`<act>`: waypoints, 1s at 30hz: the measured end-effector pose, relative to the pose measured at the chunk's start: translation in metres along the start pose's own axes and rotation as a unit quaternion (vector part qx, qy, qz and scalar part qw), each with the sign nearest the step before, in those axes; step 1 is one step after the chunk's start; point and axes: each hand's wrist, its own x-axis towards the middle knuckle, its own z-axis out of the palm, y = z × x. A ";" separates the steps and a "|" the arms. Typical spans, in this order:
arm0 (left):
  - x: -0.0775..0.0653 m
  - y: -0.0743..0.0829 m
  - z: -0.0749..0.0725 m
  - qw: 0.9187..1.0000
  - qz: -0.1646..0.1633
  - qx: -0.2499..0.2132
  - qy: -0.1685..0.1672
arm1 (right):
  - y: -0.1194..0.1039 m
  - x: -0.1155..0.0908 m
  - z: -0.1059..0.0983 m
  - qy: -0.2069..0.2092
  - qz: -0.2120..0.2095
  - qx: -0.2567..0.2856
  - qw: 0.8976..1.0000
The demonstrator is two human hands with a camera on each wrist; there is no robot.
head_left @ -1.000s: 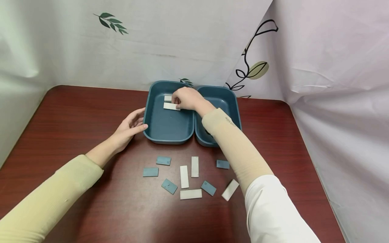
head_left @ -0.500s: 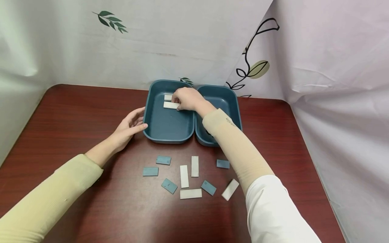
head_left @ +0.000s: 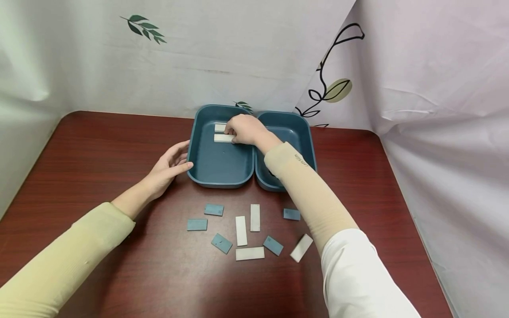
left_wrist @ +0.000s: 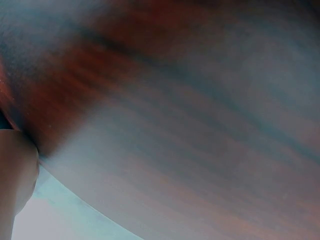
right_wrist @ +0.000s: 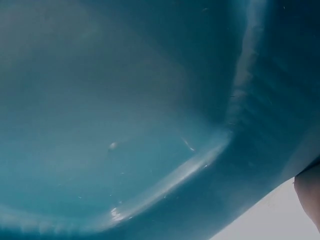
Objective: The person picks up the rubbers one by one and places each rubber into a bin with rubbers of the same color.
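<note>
Again, little differs from half a second ago: the left rounded dark-blue plastic tray [head_left: 221, 168] stands unmoved, the left hand [head_left: 169, 165], fingers relaxed, touching its side. Inside it, the curled right hand [head_left: 247, 129] pinches a flat white rectangular tile [head_left: 223, 138], hiding its right end and part of a second white tile [head_left: 220, 127] behind.

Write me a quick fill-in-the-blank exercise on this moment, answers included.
1. The right hand reaches into the blue tray on the person's ____.
2. That tray, beside the left hand, shows ____ white strips inside.
3. Visible on the brown table, the blue tiles number ____.
4. The shorter pieces on the table are all ____ in colour.

Missing words: left; two; five; blue.
</note>
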 end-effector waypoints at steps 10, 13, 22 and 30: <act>0.000 -0.001 0.000 1.000 0.002 -0.002 0.001 | 0.001 0.000 0.001 0.013 0.001 0.014 1.000; 0.000 -0.001 0.000 1.000 0.003 -0.003 0.001 | 0.002 0.000 0.002 0.020 0.000 0.020 1.000; 0.000 0.000 0.000 1.000 0.002 -0.004 0.001 | 0.002 -0.001 0.002 0.028 0.003 0.040 0.999; 0.000 -0.001 0.000 1.000 0.002 -0.003 0.001 | 0.003 0.000 0.004 0.038 0.007 0.049 0.998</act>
